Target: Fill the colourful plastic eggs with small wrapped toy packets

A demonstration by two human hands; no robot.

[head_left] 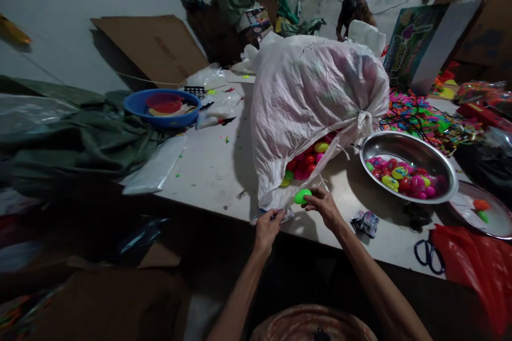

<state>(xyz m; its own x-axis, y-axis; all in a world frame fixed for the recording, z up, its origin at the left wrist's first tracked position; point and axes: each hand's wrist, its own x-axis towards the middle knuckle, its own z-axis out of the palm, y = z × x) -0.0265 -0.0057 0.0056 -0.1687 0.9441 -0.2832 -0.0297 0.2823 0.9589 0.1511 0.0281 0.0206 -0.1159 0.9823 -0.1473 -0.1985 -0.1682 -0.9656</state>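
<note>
A bright green plastic egg (302, 196) is pinched between the thumb and fingers of my right hand (323, 206), just in front of the sack's opening. My left hand (267, 230) is closed at the table's front edge, by the sack's lower corner. Small clear plastic shows around its fingers, but what they grip is hidden. The big white woven sack (316, 80) lies on the table, tied at its right side. Through its gap show red, pink, yellow and green plastic eggs (308, 162).
On the right stand a steel basin (450, 181) of plastic eggs, a plate (502, 228), scissors (430, 257) and a red plastic bag (476, 256). A blue tub (160, 117) sits at left. Farther back, a person (354, 13) bends over.
</note>
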